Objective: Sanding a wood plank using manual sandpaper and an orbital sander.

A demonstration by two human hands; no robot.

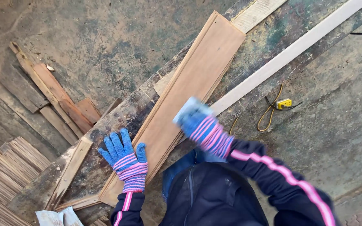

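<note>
Seen from my head camera, looking straight down: my left hand (124,157), in a blue knitted glove banded with pink, lies flat and open, fingers spread, on the stained workbench plank (118,117) just beside the left edge of the brown board (189,90); I cannot tell whether the thumb touches that edge. My right hand (204,127), gloved the same way and blurred, is closed around a pale sanding block (187,109) pressed on the lower right part of the brown board. The board is a long, flat, reddish-brown panel lying diagonally on the workbench plank, its near end by my left wrist and its far end toward the top of the view; thinner boards of the same colour show under its edges. A pale wooden strip (290,52) runs diagonally along the bench to the right of the board, its near end just beside my right hand. On the concrete floor (336,125) to the right lie a yellow plug block (284,103) and a yellow cable (269,115). To the left, on the ground, are loose wood offcuts (59,100) and a stack of thin slats (5,175). Dark sleeves with a pink stripe (281,171) cover both my arms.
</note>
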